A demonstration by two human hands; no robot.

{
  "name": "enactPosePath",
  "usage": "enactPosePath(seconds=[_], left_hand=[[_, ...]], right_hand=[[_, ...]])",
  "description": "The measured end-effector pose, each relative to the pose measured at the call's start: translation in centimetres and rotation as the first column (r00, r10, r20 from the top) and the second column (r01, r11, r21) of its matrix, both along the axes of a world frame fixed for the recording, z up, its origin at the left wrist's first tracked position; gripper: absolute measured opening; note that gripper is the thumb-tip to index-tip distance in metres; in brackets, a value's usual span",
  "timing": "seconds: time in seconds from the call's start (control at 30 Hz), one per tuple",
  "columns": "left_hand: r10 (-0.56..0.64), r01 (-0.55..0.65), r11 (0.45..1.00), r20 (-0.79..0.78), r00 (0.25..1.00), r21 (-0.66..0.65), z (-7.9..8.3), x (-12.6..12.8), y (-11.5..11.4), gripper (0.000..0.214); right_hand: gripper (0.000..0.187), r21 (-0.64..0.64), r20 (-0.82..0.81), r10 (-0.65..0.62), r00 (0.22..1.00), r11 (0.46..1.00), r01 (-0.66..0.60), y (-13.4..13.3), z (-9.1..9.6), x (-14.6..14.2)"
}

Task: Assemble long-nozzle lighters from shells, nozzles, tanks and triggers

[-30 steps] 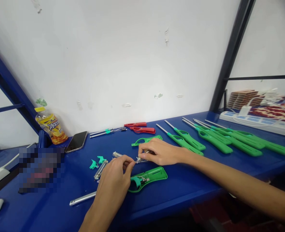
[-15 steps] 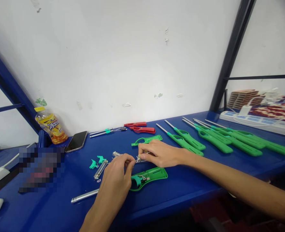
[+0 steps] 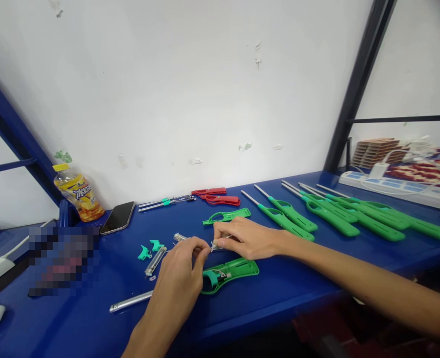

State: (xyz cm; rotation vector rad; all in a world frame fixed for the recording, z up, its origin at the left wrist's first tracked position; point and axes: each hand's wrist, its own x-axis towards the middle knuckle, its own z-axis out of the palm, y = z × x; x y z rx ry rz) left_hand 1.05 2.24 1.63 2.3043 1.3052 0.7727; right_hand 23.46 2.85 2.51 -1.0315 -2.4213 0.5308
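Note:
My right hand (image 3: 247, 238) is closed in a pinch on a clear plastic lighter fuel tank, its small metal end (image 3: 214, 246) pointing left. At that end the thumb and fingertips of my left hand (image 3: 184, 266) are pressed together; what lies in them is too small to tell. Just below, an open green lighter half-shell (image 3: 242, 269) carries a teal trigger (image 3: 213, 279) and thin wires. Its metal tube (image 3: 131, 301) passes under my left wrist. Left of my hands lie a clear tank (image 3: 155, 261) and teal triggers (image 3: 144, 252). Another clear part (image 3: 180, 237) shows behind my left hand.
Several green lighters (image 3: 331, 218) lie at the right, and a loose green half-shell (image 3: 227, 216) sits behind my right hand. Red shells (image 3: 220, 200), metal tubes (image 3: 154, 205), a phone (image 3: 118, 218) and a bottle (image 3: 80, 194) line the wall. A power strip (image 3: 398, 190) stands far right.
Hardly anything differs. Both hands stay at the tank's end, with only a tiny shift of the fingertips.

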Motion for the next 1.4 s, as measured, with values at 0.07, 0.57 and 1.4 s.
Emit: enactPosePath(seconds=[0.07,0.57,1.4], left_hand=[[0.001,-0.001,1.000,0.005,1.000,0.001,0.0,0.1,-0.1,0.028],[-0.047,0.045,0.998,-0.051,0.998,-0.031,0.3,-0.6,0.1,0.032],[-0.099,0.084,0.995,-0.344,0.934,-0.059,1.4,-2.7,-0.4,0.024]], right_hand=[[0.020,-0.005,-0.005,0.003,1.000,1.000,-0.003,0.0,0.0,0.0],[0.028,0.050,0.003,-0.009,1.000,0.999,0.009,0.5,0.0,0.2],[0.038,-0.309,0.096,0.012,0.995,0.951,0.019,0.8,2.6,2.2]])
